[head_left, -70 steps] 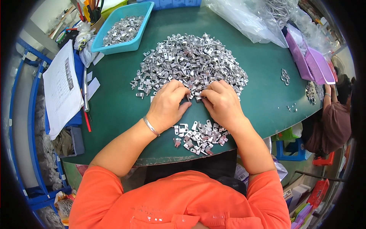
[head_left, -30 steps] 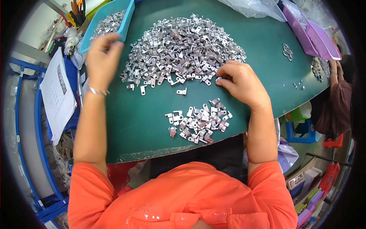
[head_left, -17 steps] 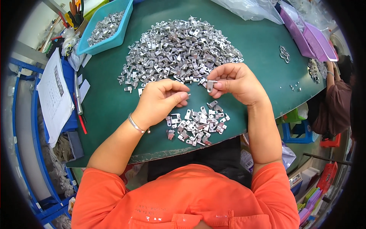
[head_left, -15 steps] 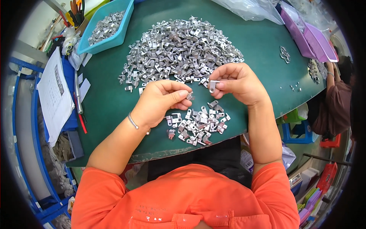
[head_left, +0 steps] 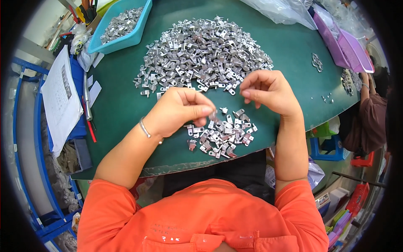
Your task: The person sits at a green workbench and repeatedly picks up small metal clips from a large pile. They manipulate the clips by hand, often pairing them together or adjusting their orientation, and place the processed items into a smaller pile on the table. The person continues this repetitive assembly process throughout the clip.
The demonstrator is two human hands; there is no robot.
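My left hand is closed in a pinch on a small metal bracket, which is blurred at the fingertips. It hovers over the near side of a small pile of such brackets. My right hand is up and to the right of that pile, fingers curled, thumb and forefinger slightly apart, no part showing between them. A lone bracket is between the two hands, at the small pile's far edge. Beyond both hands rises a large heap of loose metal brackets, each with a hole.
Back left, a light-blue basket holds more metal parts. Papers and a red pen lie at the left. A purple bin stands at the back right near metal rings. A co-worker's arm shows far right.
The bracket that was in my right hand has left its fingers, and the hand has moved slightly right. My left hand has shifted a little, tilting its bracket down over the small pile.
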